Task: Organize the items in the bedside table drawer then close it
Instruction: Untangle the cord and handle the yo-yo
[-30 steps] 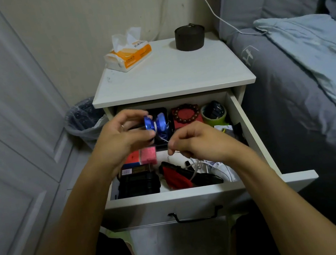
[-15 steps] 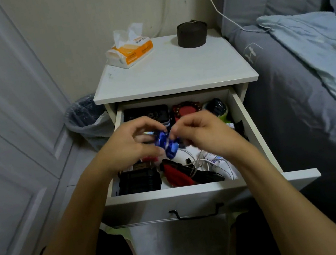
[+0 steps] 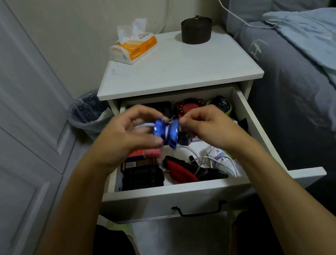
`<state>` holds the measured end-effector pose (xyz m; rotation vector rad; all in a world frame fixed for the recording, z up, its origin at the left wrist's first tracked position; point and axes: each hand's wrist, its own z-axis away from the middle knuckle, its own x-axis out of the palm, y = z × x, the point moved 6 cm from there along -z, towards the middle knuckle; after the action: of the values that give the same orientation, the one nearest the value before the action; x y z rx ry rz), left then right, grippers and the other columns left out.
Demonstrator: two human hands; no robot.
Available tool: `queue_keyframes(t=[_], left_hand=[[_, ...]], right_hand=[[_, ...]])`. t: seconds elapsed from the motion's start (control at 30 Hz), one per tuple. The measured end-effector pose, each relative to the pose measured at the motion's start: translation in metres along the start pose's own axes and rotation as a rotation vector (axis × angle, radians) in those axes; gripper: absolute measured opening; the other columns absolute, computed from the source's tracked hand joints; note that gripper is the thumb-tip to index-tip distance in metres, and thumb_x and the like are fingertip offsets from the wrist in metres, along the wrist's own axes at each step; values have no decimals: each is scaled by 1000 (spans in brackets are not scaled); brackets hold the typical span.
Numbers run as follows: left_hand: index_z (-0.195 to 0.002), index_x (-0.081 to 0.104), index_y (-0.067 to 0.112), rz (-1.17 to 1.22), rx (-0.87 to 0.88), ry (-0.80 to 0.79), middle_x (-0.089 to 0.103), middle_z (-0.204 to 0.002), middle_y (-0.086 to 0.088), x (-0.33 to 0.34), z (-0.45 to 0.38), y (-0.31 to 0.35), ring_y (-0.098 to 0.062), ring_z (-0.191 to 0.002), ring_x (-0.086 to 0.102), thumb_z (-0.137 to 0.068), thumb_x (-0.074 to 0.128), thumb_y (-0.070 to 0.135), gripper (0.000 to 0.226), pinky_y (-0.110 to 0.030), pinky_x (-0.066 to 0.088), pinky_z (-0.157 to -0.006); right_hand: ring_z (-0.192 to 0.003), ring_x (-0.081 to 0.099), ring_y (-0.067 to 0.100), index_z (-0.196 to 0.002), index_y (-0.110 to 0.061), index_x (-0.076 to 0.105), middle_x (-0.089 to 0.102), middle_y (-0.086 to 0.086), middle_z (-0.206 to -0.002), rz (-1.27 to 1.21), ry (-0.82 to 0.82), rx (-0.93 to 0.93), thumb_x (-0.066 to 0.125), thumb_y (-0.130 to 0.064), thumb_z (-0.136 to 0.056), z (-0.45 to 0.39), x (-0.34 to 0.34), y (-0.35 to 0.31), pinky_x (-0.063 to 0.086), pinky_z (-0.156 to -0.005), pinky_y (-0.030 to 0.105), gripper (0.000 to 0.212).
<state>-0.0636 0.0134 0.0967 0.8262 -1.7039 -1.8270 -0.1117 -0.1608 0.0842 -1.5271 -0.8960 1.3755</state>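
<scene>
Above open drawer (image 3: 193, 190), blue yo-yo (image 3: 166, 132) between left hand (image 3: 125, 139) and right hand (image 3: 208, 126).

Drawer (image 3: 193, 190) pulled open, cluttered. Above it, left hand (image 3: 125, 139) grips blue yo-yo (image 3: 166, 130); right hand (image 3: 208, 126) pinches at its right side. Tissue pack (image 3: 134, 46) and dark round container (image 3: 196, 29) on tabletop (image 3: 178, 69).

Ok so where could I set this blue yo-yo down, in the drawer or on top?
The nightstand top is bare in front of the tissue pack and dark round tin. The drawer looks crowded: black case front left, red pouch and white cables beside it.
</scene>
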Motion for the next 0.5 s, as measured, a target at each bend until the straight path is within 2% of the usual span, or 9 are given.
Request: queue_keyframes(t=[0.07, 0.1, 0.17, 0.2, 0.27, 0.33, 0.37, 0.43, 0.5], left_hand=[[-110, 61, 7, 116, 49, 143, 69, -115, -10, -9, 0, 3, -28, -103, 69, -69, 75, -9, 46, -41, 60, -83], [-111, 62, 8, 88, 58, 202, 70, -114, -8, -12, 0, 3, -26, -102, 70, -70, 74, -9, 46, -40, 60, -82], [-110, 65, 14, -123, 27, 250, 70, -113, -3, -14, -3, -1, -20, -100, 71, -72, 75, -8, 44, -37, 60, -84], [-108, 67, 17, -226, -27, 203, 69, -113, -2, -13, -3, -4, -19, -99, 71, -72, 77, -7, 44, -37, 59, -86], [-106, 67, 17, -265, -157, 23, 70, -113, -4, -5, -2, -13, -21, -99, 71, -71, 77, -8, 44, -42, 57, -90], [-107, 67, 13, -170, -173, -72, 69, -117, -6, -1, 1, -15, -25, -104, 70, -70, 78, -9, 44, -44, 56, -92], [-107, 66, 11, -79, -137, -66, 69, -118, -8, 0, 2, -12, -27, -106, 69, -70, 77, -9, 44, -44, 57, -90], [-109, 64, 9, 110, -55, 15, 68, -119, -11, -5, 2, -5, -30, -106, 68, -70, 75, -8, 44, -43, 58, -87], [-111, 63, 10, 112, -10, 134, 69, -117, -7, -9, 0, -3, -24, -103, 70, -72, 74, -9, 45, -38, 59, -83]], right_hand=[[-57, 50, 11, -82, -9, 73, 60, 6, -64, 94, -99, 11, 58, -17, -96, 3, 9, 3, 41, -58, 26, 22], [-55, 49, 8, -82, -10, 74, 60, 1, -62, 153, -179, 7, 58, -17, -95, 7, 18, 2, 39, -55, 24, 21], [-50, 45, 4, -83, -8, 74, 56, -6, -57, 174, -300, -26, 58, -16, -95, 16, 31, -6, 35, -50, 18, 21], [-50, 44, 5, -83, -6, 74, 55, -6, -56, 115, -303, -52, 58, -17, -95, 17, 34, -12, 34, -49, 18, 22], [-53, 45, 9, -83, -6, 74, 54, -2, -57, -37, -173, -68, 58, -17, -95, 13, 21, -17, 34, -51, 20, 22], [-53, 47, 9, -84, -5, 73, 55, 3, -60, -70, -15, -44, 58, -16, -96, 5, 0, -11, 36, -50, 19, 23], [-53, 48, 9, -84, -5, 73, 57, 4, -62, 3, 18, -26, 57, -16, -96, 3, -5, -7, 38, -50, 19, 23], [-60, 55, 11, -86, -10, 74, 65, 3, -71, 228, -70, 13, 56, -18, -96, 3, 1, 1, 43, -55, 19, 22], [-63, 58, 8, -88, -15, 75, 68, -1, -75, 395, -266, 15, 56, -18, -95, 10, 21, 5, 45, -58, 21, 21]])
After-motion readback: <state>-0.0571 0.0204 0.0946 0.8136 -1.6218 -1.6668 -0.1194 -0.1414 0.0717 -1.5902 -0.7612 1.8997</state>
